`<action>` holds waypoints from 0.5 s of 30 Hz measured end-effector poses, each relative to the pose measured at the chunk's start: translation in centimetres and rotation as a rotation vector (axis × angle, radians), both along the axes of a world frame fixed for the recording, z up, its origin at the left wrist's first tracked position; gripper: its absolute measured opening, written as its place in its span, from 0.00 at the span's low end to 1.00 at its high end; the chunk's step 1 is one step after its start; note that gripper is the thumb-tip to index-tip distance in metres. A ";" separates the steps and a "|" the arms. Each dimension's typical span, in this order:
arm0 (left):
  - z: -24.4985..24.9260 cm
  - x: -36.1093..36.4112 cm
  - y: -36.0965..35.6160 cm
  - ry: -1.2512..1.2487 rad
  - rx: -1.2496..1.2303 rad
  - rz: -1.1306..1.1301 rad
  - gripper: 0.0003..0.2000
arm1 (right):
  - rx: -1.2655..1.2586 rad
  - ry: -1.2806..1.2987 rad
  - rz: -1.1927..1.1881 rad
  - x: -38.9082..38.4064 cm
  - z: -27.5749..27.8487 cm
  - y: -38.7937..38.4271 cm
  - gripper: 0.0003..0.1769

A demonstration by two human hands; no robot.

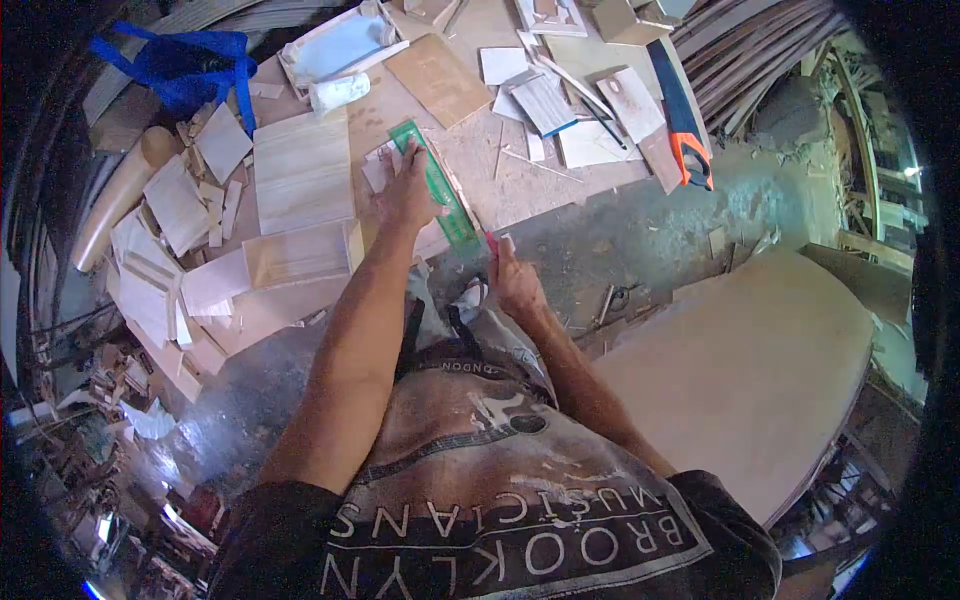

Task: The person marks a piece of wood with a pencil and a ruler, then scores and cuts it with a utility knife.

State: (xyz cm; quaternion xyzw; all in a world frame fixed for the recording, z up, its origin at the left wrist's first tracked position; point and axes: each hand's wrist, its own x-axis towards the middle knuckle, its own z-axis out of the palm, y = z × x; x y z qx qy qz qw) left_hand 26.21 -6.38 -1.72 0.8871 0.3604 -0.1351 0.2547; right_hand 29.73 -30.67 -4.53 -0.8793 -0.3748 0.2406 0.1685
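My left hand [408, 195] lies with its fingers spread on a green ruler [457, 222], pressing it down near the table's front edge. Under the ruler is a thin pale board [376, 168], mostly covered by hand and ruler. Along the ruler's right side runs a narrow wooden strip [449, 172]. My right hand [519, 285] is closed around a red-handled utility knife [492, 243], at the ruler's near end. The knife's blade is too small to make out.
On the worktable [470, 140] are a handsaw [676, 105], a light wooden panel [300, 170], a brown board [440, 80], an open box [300, 255] and scattered offcuts. A blue bag [190, 70] sits far left. A large curved board [740, 360] stands at the right.
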 end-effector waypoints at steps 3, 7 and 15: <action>-0.5 -0.1 0.0 0.005 0.009 -0.010 0.58 | 0.014 0.057 0.034 0.4 -2.0 0.3 0.18; -0.4 -0.1 0.2 -0.003 0.043 -0.036 0.58 | 0.176 0.051 -0.090 1.6 -2.0 -0.5 0.18; 1.7 0.1 -0.2 0.079 0.001 0.008 0.56 | 0.110 0.129 -0.078 2.4 0.9 6.4 0.12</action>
